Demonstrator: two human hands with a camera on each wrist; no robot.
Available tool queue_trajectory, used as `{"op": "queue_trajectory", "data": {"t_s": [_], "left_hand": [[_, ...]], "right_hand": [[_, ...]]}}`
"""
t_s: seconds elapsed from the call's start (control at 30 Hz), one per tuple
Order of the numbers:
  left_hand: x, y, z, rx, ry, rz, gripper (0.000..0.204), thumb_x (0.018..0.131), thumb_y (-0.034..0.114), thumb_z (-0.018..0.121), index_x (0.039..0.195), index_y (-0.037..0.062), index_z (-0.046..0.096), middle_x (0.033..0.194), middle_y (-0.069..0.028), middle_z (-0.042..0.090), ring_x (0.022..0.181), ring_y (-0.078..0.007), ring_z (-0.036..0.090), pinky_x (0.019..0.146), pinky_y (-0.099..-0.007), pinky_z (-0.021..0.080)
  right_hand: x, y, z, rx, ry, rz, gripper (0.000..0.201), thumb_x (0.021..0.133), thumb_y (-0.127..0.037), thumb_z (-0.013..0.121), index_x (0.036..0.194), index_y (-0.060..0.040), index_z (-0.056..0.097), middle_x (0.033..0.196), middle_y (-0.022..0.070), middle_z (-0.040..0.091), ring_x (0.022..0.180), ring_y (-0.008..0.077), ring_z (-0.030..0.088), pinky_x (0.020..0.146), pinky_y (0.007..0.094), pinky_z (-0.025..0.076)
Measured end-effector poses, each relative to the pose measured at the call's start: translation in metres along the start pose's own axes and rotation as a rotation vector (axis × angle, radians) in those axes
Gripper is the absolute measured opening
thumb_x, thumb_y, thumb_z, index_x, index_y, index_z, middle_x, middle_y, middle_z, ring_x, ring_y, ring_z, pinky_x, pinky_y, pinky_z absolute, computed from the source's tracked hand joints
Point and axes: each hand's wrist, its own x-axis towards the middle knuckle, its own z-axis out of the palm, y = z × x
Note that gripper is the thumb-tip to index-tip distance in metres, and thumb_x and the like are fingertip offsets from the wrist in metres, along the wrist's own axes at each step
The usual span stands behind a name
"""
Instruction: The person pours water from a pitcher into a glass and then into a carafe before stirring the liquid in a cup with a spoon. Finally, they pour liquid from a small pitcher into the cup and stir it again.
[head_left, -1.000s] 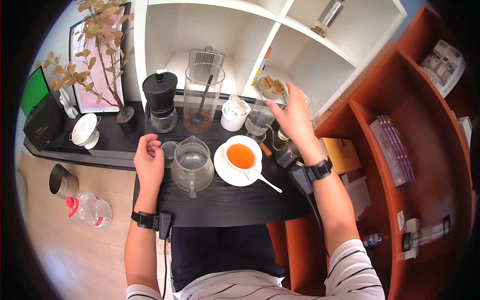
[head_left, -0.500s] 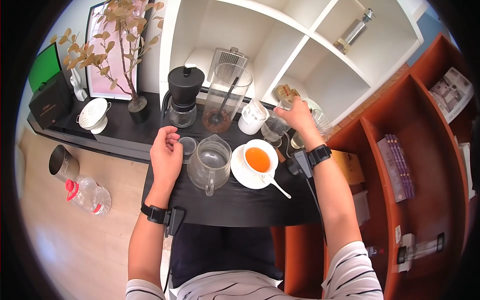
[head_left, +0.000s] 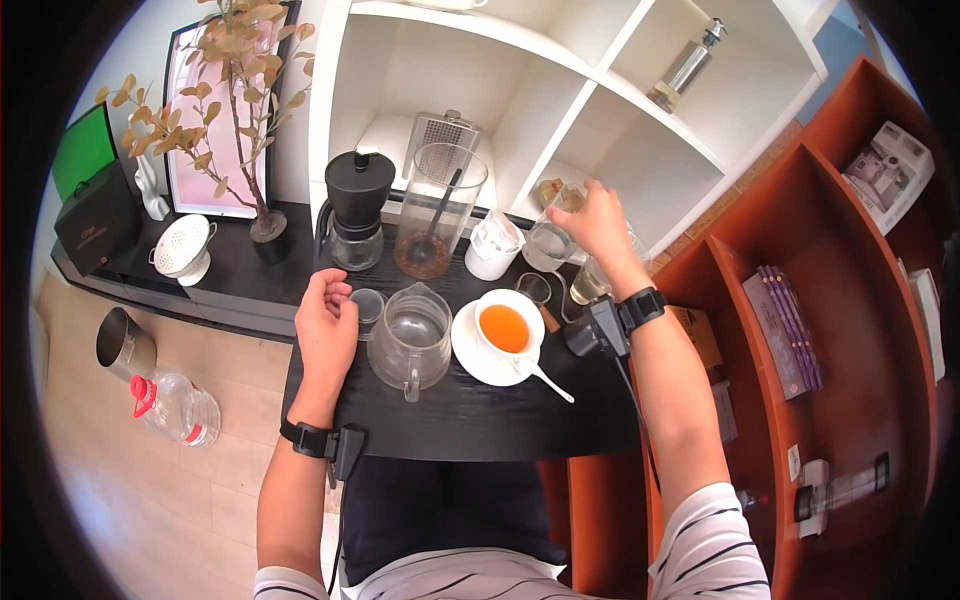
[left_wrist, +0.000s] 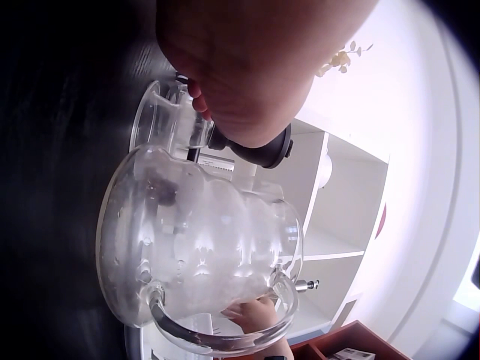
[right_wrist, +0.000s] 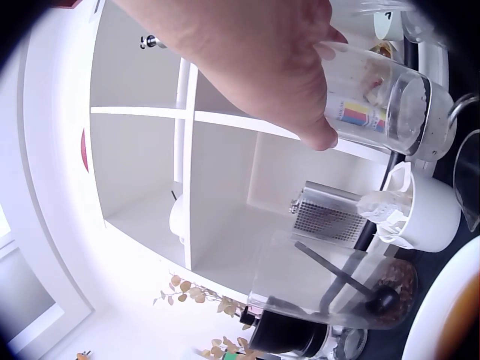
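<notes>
My right hand (head_left: 597, 235) holds a clear drinking glass (head_left: 548, 243) near its rim; in the right wrist view the thumb lies along the glass (right_wrist: 379, 97). A small round glass piece (head_left: 534, 289) sits on the black table just in front of it. My left hand (head_left: 328, 318) has loosely bent fingers beside a small clear glass (head_left: 368, 308). Right of that stands a ribbed glass jug (head_left: 408, 345), its handle toward me; it fills much of the left wrist view. A white cup of orange-brown liquid (head_left: 505, 328) sits on a saucer (head_left: 470, 352) with a white spoon (head_left: 552, 382).
Behind stand a black hand grinder (head_left: 358, 195), a tall clear canister with a black scoop (head_left: 438, 215) and a white cup with a paper filter bag (head_left: 493, 245). More glassware (head_left: 590, 283) crowds the right side. White shelving (head_left: 430, 60) rises behind; brown shelves (head_left: 850, 270) stand right.
My right hand has come down onto the drinking glass and taken hold of it. The glass has shifted back, exposing the small round glass piece. My left hand stays beside the small glass.
</notes>
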Motion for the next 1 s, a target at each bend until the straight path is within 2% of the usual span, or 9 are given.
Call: {"op": "queue_trajectory", "data": {"t_s": [0.13,0.17,0.23,0.33,0.5,0.6,0.7,0.87,1.0], "left_hand": [[0.001,-0.004,0.000,-0.007,0.000,0.010,0.033,0.089,-0.007,0.061,0.120,0.0014,0.067,0.098,-0.0070,0.072,0.080,-0.0114,0.063,0.072,-0.0266,0.053],[0.001,-0.004,0.001,-0.009,-0.006,0.011,0.033,0.089,-0.007,0.061,0.120,0.0014,0.067,0.098,-0.0070,0.072,0.080,-0.0114,0.063,0.072,-0.0266,0.053],[0.001,-0.005,0.001,-0.016,0.003,0.006,0.033,0.089,-0.007,0.061,0.121,0.0014,0.067,0.098,-0.0070,0.072,0.081,-0.0113,0.063,0.072,-0.0265,0.053],[0.001,-0.005,-0.001,-0.021,-0.010,0.009,0.033,0.090,-0.008,0.059,0.122,0.0015,0.067,0.099,-0.0049,0.070,0.084,-0.0092,0.061,0.074,-0.0246,0.051],[0.001,-0.004,-0.001,-0.008,-0.033,-0.018,0.033,0.092,-0.008,0.058,0.123,0.0013,0.066,0.101,-0.0034,0.069,0.087,-0.0075,0.060,0.077,-0.0228,0.049],[0.003,-0.011,-0.001,0.004,0.003,0.033,0.033,0.091,-0.006,0.061,0.122,0.0013,0.067,0.098,-0.0060,0.072,0.082,-0.0096,0.063,0.074,-0.0252,0.052],[0.004,-0.014,-0.001,0.014,0.005,0.037,0.032,0.091,-0.005,0.061,0.122,0.0011,0.067,0.098,-0.0060,0.072,0.082,-0.0095,0.063,0.074,-0.0249,0.052],[0.006,-0.016,-0.002,0.020,-0.011,0.020,0.034,0.092,-0.005,0.061,0.124,0.0017,0.067,0.102,-0.0059,0.073,0.085,-0.0103,0.064,0.078,-0.0259,0.054],[0.008,-0.015,-0.004,0.000,-0.024,0.042,0.034,0.092,-0.005,0.061,0.124,0.0016,0.067,0.105,-0.0063,0.073,0.087,-0.0105,0.063,0.079,-0.0257,0.054]], "right_hand": [[0.002,-0.009,-0.028,-0.003,0.020,-0.018,0.093,0.076,-0.047,0.089,0.140,0.0138,0.058,0.132,0.0360,0.064,0.129,0.0451,0.062,0.110,0.0485,0.051],[0.002,-0.009,-0.034,-0.005,0.022,-0.011,0.093,0.076,-0.047,0.089,0.140,0.0138,0.058,0.132,0.0360,0.064,0.129,0.0451,0.062,0.110,0.0485,0.051],[-0.001,-0.010,-0.045,0.005,0.097,-0.085,0.081,0.076,-0.041,0.090,0.129,0.0146,0.063,0.124,0.0377,0.065,0.117,0.0469,0.067,0.103,0.0485,0.056],[-0.011,-0.014,-0.071,0.046,0.048,-0.084,0.086,0.077,-0.043,0.090,0.137,0.0120,0.061,0.129,0.0349,0.064,0.121,0.0449,0.066,0.105,0.0471,0.055],[-0.053,-0.020,-0.116,0.082,0.042,-0.090,0.090,0.078,-0.044,0.090,0.145,0.0075,0.059,0.135,0.0308,0.065,0.126,0.0399,0.066,0.105,0.0455,0.055],[-0.088,-0.013,-0.134,0.243,-0.002,-0.087,0.089,0.077,-0.041,0.092,0.146,0.0041,0.059,0.132,0.0264,0.066,0.121,0.0326,0.067,0.100,0.0423,0.058],[-0.128,-0.007,-0.148,0.392,-0.084,-0.066,0.087,0.076,-0.040,0.094,0.145,0.0036,0.060,0.130,0.0247,0.067,0.119,0.0305,0.068,0.098,0.0423,0.058],[-0.191,-0.007,-0.147,0.351,-0.191,-0.199,0.080,0.077,-0.023,0.093,0.144,0.0024,0.059,0.122,0.0177,0.066,0.113,0.0309,0.068,0.096,0.0411,0.057],[-0.224,-0.003,-0.123,0.389,-0.299,-0.189,0.083,0.076,-0.022,0.093,0.146,0.0019,0.056,0.128,0.0201,0.062,0.112,0.0337,0.067,0.098,0.0423,0.056]]}}
